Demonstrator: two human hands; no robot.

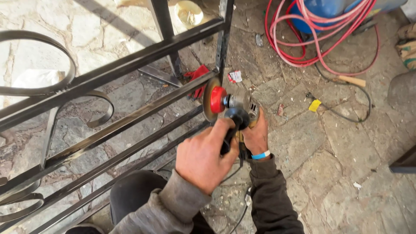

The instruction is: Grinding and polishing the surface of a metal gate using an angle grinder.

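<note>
An angle grinder (pixel 243 108) with a red-hubbed wire wheel (pixel 212 99) is pressed against a dark iron bar of a metal gate frame (pixel 130 65). My left hand (pixel 203 156) is closed around the grinder's black side handle (pixel 234 125). My right hand (pixel 256 134), a blue band at its wrist, grips the grinder's body from behind. The wheel touches the bar close to an upright post (pixel 224 43). The grinder's cable (pixel 242 208) runs down between my grey sleeves.
Curled iron scrolls (pixel 56 82) fill the frame's left side. Red hoses (pixel 320 47) coil by a blue tank (pixel 323 11) at the top right. A red glove (pixel 197 76), a yellow scrap (pixel 314 105) and a wooden-handled tool (pixel 352 80) lie on the stone paving.
</note>
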